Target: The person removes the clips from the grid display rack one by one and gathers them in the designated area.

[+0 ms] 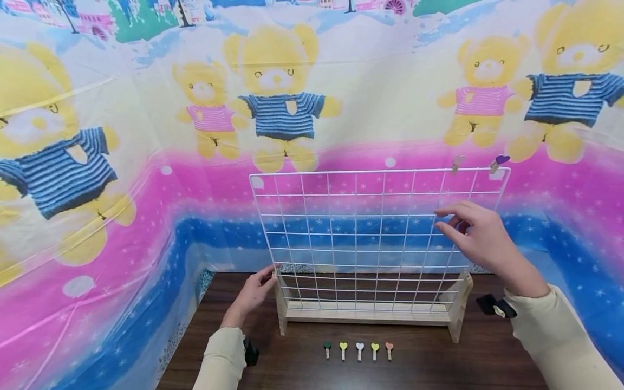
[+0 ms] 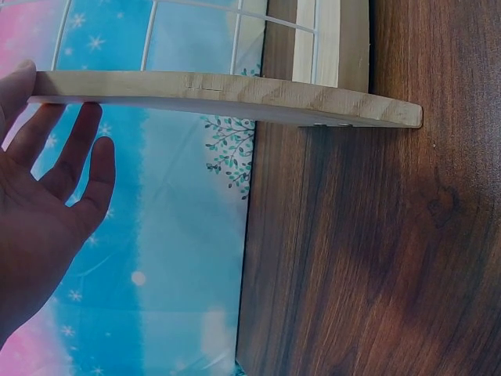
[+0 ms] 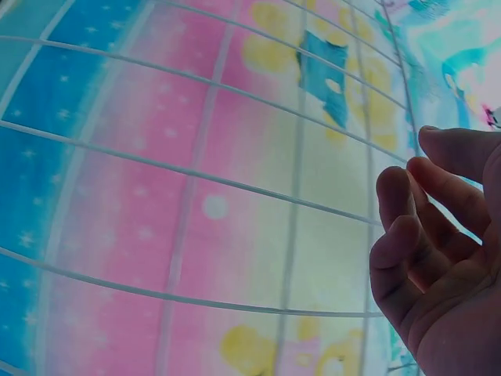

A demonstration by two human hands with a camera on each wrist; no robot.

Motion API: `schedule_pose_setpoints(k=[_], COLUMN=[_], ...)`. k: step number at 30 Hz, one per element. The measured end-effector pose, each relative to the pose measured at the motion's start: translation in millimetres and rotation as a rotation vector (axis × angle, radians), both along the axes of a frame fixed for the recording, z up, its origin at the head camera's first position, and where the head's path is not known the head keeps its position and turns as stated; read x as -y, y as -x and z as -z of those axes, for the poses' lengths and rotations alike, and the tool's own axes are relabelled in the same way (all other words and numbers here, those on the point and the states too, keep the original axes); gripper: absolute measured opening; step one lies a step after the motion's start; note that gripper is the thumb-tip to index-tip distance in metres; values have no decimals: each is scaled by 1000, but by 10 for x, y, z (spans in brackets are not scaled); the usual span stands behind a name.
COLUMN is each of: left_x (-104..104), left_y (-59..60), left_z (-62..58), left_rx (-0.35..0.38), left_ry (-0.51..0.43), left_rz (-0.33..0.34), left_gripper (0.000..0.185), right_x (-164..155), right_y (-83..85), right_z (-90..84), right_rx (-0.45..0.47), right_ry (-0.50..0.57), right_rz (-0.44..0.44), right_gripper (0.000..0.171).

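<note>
Five heart-topped wooden pegs (image 1: 359, 350), white wire grid (image 1: 370, 238), pine stand (image 1: 368, 314)

Grid-top clips (image 1: 499, 161) too small to distinguish

White wire grid (image 1: 365, 238), pale wood base (image 1: 370, 314), dark brown table (image 1: 429, 363), 5 multicolour heart pegs (image 1: 359, 350).

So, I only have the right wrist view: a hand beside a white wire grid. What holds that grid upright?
Observer: A wooden stand on the dark table.
Operator: Where is the other hand?
Observer: The left hand touches the stand's left end, fingers open.
Operator: Any clips around?
Observer: Five heart clips lie in a row in front of the stand; two more clips sit on the grid's top edge, above the right hand.
</note>
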State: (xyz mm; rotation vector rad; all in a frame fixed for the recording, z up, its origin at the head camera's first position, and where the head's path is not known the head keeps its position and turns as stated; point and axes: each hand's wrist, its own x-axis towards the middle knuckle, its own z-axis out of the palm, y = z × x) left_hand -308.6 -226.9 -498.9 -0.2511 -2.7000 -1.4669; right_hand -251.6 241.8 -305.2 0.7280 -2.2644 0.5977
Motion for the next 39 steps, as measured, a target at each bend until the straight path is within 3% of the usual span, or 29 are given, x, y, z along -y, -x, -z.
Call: schedule_pose_setpoints(k=[15, 22, 29, 39], left_x=[0, 7, 0, 2], left_y=[-20, -20, -33, -40], left_z=[-23, -17, -26, -27], left_rx=[24, 16, 26, 31], left_ry=[0, -2, 2, -7], left_rz=[-1, 5, 3, 0], left_gripper=[40, 40, 41, 40], right_x=[27, 73, 59, 33], right_y=[40, 54, 94, 156], right_z=[-493, -656, -720, -740], right_rx=[-166, -189, -136, 99], right_ry=[133, 245, 296, 269], right_rz=[2, 19, 86, 179], right_gripper=[33, 28, 31, 36])
